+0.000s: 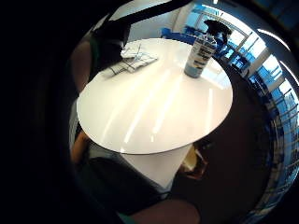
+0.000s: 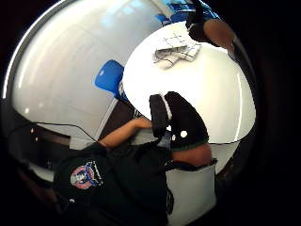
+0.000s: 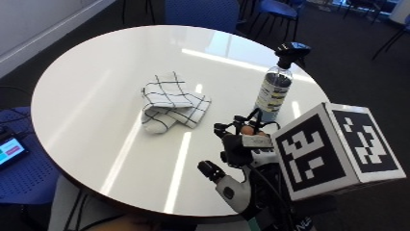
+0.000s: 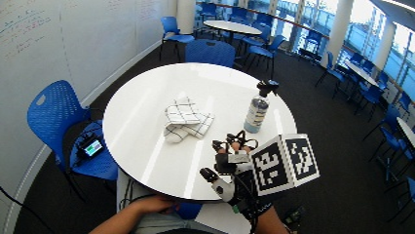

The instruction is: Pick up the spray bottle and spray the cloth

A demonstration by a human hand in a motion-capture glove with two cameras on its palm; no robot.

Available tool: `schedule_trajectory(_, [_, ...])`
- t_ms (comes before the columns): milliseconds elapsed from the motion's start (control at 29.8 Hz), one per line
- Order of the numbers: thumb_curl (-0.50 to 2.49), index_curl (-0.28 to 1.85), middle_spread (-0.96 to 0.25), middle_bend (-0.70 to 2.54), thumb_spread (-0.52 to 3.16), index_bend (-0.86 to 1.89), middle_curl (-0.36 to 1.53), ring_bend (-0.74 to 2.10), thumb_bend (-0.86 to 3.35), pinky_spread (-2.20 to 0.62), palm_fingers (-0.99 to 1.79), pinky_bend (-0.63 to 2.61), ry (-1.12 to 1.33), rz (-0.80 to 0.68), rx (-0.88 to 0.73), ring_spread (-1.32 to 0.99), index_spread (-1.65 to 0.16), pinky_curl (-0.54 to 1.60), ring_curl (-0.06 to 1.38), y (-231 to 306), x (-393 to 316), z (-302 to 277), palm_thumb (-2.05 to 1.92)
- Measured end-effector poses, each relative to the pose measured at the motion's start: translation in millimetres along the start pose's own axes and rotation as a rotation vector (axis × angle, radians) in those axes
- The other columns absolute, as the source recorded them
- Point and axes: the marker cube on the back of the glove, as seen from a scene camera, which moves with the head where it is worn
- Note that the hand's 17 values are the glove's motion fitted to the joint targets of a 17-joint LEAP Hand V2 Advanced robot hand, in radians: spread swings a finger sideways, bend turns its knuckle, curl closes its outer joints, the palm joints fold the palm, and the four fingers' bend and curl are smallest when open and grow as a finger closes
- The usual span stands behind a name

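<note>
1. One round glossy white table (image 3: 96, 96) carries two things — one clear plastic spray bottle with a black trigger head (image 3: 275, 86) and one folded white cloth with a dark grid pattern (image 3: 172, 102).
2. The bottle stands upright near the table's far-right rim, long axis vertical, well apart from the cloth at the table's middle; which way its nozzle points I cannot tell.
3. Its label shows print, too small to read.
4. The black-gloved right hand (image 3: 242, 144) hovers above the table's near edge — grasping nothing, fingers relaxed.
</note>
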Motion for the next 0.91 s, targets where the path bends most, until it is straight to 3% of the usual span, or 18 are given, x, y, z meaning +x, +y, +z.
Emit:
schedule_trajectory(369, [0.16,0.24,-0.02,0.21,0.95,0.28,0.17,0.29,0.28,0.15,0.68,0.33,-0.032,0.028,0.055,-0.01,-0.33,0.2,0.19,2,11,2,0.49])
schedule_trajectory(906, [0.25,0.29,-0.02,0.22,1.16,0.13,0.27,0.27,0.21,0.15,0.73,0.24,-0.235,0.259,0.135,-0.02,-0.36,0.25,0.25,-44,58,25,0.56])
